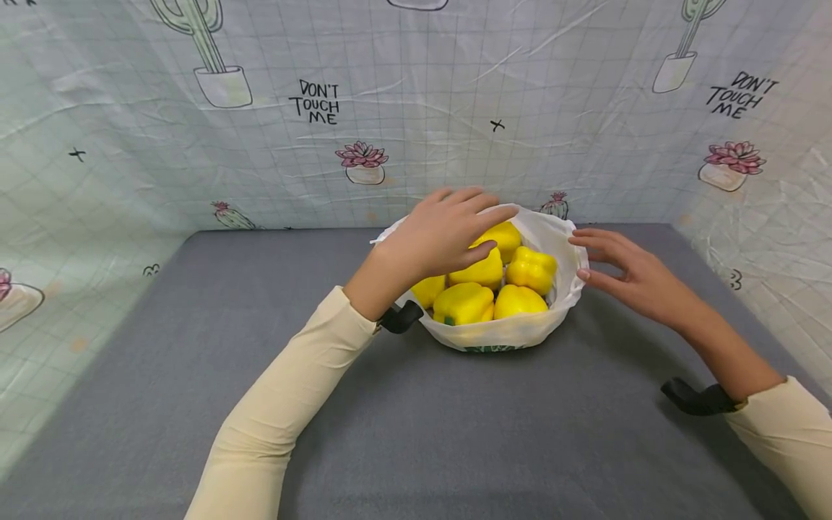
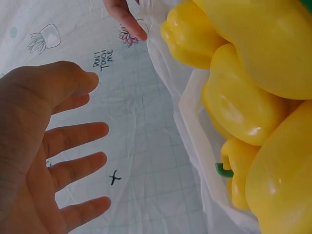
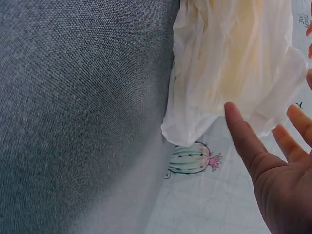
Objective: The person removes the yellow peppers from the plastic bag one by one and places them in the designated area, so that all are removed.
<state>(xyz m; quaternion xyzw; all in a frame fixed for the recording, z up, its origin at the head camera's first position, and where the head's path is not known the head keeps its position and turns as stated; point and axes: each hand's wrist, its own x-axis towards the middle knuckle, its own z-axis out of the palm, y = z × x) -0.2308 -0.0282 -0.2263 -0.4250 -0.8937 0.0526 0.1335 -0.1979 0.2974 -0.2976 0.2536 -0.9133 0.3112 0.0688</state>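
A white plastic bag [image 1: 513,334] with its top rolled wide stands on the grey table, holding several yellow bell peppers [image 1: 531,270]. Green stems show on some peppers [image 2: 243,97] in the left wrist view. My left hand [image 1: 442,231] hovers over the bag's left and back part, fingers spread and holding nothing, hiding part of the rim. At the bag's right side is my right hand [image 1: 627,271], its fingertips right at the rim with the fingers extended. The right wrist view shows the bag's crumpled side [image 3: 229,63] beside the right thumb.
The grey cloth-covered table [image 1: 416,440] reaches back to a hanging sheet [image 1: 429,94] printed with cacti and words. That sheet also closes off the left and right sides. Black bands [image 1: 698,397] sit on both wrists.
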